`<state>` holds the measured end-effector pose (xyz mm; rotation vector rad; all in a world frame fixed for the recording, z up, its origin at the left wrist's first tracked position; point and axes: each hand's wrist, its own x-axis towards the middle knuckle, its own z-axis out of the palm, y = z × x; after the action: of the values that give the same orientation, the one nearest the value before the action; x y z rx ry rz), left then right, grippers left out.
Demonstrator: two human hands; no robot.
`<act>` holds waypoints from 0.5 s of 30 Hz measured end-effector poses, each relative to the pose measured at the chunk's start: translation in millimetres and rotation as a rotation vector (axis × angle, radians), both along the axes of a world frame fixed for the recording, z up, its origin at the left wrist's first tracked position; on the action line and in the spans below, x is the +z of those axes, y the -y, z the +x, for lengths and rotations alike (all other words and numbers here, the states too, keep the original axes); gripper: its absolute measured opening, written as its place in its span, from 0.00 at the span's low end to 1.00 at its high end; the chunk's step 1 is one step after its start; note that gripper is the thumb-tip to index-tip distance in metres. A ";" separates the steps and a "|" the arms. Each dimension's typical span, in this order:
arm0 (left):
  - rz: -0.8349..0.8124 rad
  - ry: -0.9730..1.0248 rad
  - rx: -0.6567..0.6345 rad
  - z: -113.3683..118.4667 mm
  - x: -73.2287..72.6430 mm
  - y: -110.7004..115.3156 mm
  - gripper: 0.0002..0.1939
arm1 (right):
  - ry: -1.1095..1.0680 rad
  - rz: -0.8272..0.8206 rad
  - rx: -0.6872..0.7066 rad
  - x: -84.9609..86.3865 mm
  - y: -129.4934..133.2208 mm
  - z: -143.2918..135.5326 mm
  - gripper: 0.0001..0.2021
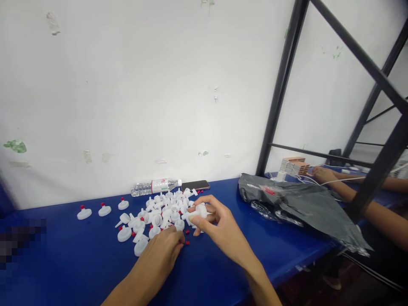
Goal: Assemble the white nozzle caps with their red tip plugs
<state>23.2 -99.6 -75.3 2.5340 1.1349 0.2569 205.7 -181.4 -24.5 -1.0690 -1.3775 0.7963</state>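
A heap of white plastic nozzle caps lies on the blue table, with small red tips among them. My right hand holds a white cap between thumb and fingers, at the heap's right side. Down at the heap's front edge, my left hand has its fingers bent together at the table top; what they hold, if anything, is hidden. A loose red tip lies just right of those fingers. Three white caps with red tips stand apart on the left, one of them a round cap.
Behind the heap are a lying clear bottle and a phone by the wall. A grey plastic bag covers the table's right part beside a black metal frame. Beyond the frame, another person's arms reach over the table.
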 end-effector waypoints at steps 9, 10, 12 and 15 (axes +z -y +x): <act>0.066 0.171 0.105 -23.1 28.6 9.8 0.21 | -0.098 -0.048 0.039 -3.6 -2.1 -5.8 0.19; 0.064 0.277 0.136 -28.6 34.1 12.9 0.23 | -0.095 -0.050 0.033 -4.2 -2.2 -7.0 0.19; 0.017 0.517 0.210 -40.9 44.1 20.3 0.25 | -0.080 -0.063 0.021 -5.0 -2.1 -10.2 0.20; -0.103 0.744 0.335 -59.0 53.7 30.7 0.28 | -0.052 -0.102 0.010 -5.4 -1.1 -16.8 0.21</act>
<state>-35.8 -130.2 -21.5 1.8598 1.1843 1.0824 188.9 -180.3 -29.9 -1.1130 -1.3116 0.9035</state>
